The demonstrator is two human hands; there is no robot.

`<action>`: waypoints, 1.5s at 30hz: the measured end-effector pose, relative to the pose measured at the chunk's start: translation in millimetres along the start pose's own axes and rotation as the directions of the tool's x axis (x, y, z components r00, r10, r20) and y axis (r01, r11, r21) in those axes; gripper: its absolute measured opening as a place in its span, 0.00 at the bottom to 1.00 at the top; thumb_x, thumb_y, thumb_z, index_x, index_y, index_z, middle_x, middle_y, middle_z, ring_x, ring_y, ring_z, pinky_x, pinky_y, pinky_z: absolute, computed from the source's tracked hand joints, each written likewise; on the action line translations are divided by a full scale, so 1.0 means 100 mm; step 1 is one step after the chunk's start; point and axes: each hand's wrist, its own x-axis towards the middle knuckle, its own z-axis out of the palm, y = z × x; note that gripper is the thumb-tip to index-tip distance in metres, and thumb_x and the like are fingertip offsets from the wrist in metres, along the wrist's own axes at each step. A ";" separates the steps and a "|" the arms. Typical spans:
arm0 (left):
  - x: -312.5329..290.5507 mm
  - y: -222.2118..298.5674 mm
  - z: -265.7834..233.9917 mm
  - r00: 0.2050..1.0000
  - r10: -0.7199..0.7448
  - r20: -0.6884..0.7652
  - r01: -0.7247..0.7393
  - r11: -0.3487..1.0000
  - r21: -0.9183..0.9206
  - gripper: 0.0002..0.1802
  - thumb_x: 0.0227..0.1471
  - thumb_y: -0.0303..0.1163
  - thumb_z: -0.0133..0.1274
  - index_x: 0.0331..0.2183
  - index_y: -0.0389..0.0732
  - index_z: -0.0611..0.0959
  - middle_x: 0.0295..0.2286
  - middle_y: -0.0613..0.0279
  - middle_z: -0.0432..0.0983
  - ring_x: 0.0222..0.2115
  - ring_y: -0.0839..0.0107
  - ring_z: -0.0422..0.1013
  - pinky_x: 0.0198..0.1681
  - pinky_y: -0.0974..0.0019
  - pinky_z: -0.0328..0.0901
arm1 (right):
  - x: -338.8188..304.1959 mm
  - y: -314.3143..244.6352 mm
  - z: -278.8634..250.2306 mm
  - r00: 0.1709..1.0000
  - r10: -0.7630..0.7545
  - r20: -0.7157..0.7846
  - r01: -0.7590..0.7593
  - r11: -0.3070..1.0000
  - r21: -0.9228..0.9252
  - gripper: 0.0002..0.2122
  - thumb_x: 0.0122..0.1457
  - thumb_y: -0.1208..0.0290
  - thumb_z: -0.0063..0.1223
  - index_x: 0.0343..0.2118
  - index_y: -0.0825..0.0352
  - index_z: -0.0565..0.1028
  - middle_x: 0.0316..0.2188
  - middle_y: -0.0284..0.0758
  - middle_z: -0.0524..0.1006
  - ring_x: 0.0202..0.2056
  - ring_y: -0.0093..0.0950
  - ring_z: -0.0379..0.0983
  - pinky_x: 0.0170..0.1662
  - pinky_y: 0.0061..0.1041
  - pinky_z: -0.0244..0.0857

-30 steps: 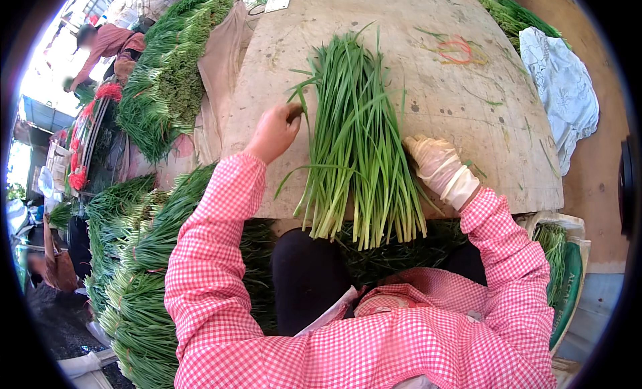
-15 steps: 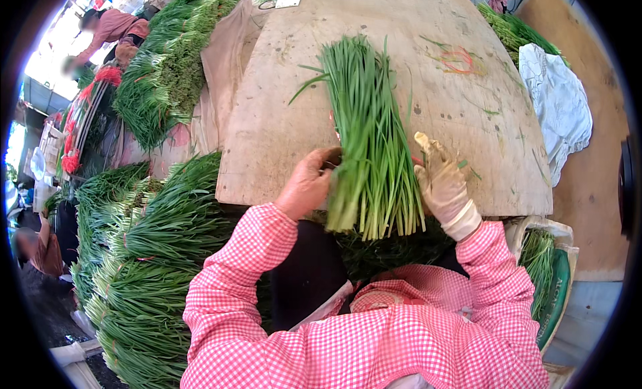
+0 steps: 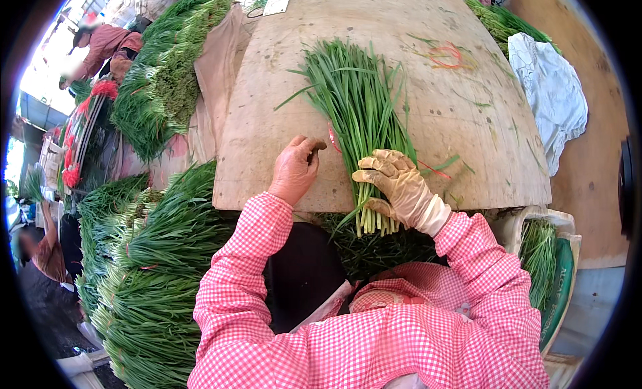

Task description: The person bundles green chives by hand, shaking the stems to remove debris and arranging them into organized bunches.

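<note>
Wooden board (image 3: 244, 163): pale, stained work surface.
Green bunch (image 3: 354, 101): long, flat leaves lying along the middle of the board, tips toward its far end, pale cut stems jutting past its near edge.
Right hand (image 3: 398, 185): gloved, at the board's near edge, clasping the bunch by its lower stems, fingers across the top, thumb close to the cut ends.
Left hand (image 3: 296, 169): bare, over the board's near left part, apart from the bunch, fingers curled toward the thumb; I cannot tell whether they pinch anything thin.
Red strand (image 3: 435, 169): on the board's near right part, beside the bunch.
Stacked greens (image 3: 154, 282): left of the board's near left corner.
White cloth (image 3: 545, 94): along the board's right edge.
Handling: probably light; the leaves look soft, floppy and easily creased, the stems stiffer and perhaps slippery if damp.
Where to hold: around the stems by the board's near edge, snug enough to gather loose ones, gentle enough not to bruise them.
</note>
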 end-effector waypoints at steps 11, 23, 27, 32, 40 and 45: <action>0.17 0.01 0.11 0.964 0.256 0.074 -0.265 0.895 0.358 0.10 0.40 0.24 0.52 0.31 0.40 0.77 0.26 0.57 0.65 0.31 0.58 0.65 0.34 0.59 0.62 | -0.02 0.02 0.02 1.000 -0.003 0.011 0.003 1.000 0.000 0.22 0.51 0.50 0.46 0.47 0.54 0.67 0.49 0.29 0.65 0.53 0.33 0.57 0.57 0.35 0.45; -0.07 0.15 0.02 0.951 0.203 0.232 -0.268 0.917 0.295 0.07 0.38 0.26 0.51 0.27 0.36 0.75 0.27 0.55 0.66 0.33 0.57 0.65 0.37 0.58 0.61 | -0.01 -0.01 -0.41 0.993 -0.044 -0.106 0.056 0.992 0.112 0.22 0.53 0.53 0.47 0.49 0.57 0.68 0.49 0.37 0.65 0.51 0.37 0.60 0.55 0.37 0.52; -0.11 0.13 0.01 0.946 0.211 0.246 -0.283 0.907 0.311 0.08 0.38 0.27 0.51 0.27 0.36 0.75 0.28 0.55 0.67 0.34 0.56 0.65 0.37 0.58 0.61 | -0.31 0.01 -0.59 0.897 0.391 -0.207 -0.310 0.889 0.336 0.17 0.54 0.55 0.48 0.40 0.63 0.71 0.32 0.40 0.74 0.35 0.39 0.71 0.41 0.34 0.64; -0.16 0.09 -0.01 0.945 0.194 0.263 -0.290 0.871 0.398 0.10 0.38 0.27 0.51 0.29 0.37 0.74 0.28 0.55 0.67 0.34 0.57 0.66 0.37 0.58 0.61 | -0.77 0.05 -0.55 0.724 0.656 0.212 -0.678 0.734 0.044 0.19 0.55 0.52 0.46 0.31 0.68 0.72 0.22 0.43 0.74 0.26 0.43 0.71 0.31 0.38 0.64; -0.25 0.32 -0.05 0.965 0.113 0.237 -0.209 0.875 0.436 0.07 0.41 0.27 0.48 0.29 0.38 0.73 0.27 0.55 0.67 0.33 0.57 0.67 0.35 0.57 0.61 | -0.46 -0.05 -0.25 0.671 0.557 0.490 -0.668 0.741 0.073 0.25 0.53 0.48 0.44 0.34 0.72 0.71 0.29 0.52 0.74 0.36 0.48 0.70 0.40 0.40 0.62; -0.20 0.16 -0.07 0.976 0.051 0.212 -0.141 0.890 0.433 0.07 0.42 0.26 0.47 0.29 0.37 0.73 0.27 0.53 0.68 0.30 0.55 0.68 0.33 0.57 0.64 | -0.03 -0.06 -0.04 0.634 0.537 0.557 -0.714 0.682 0.156 0.23 0.52 0.52 0.47 0.35 0.74 0.71 0.32 0.52 0.74 0.39 0.46 0.70 0.43 0.38 0.61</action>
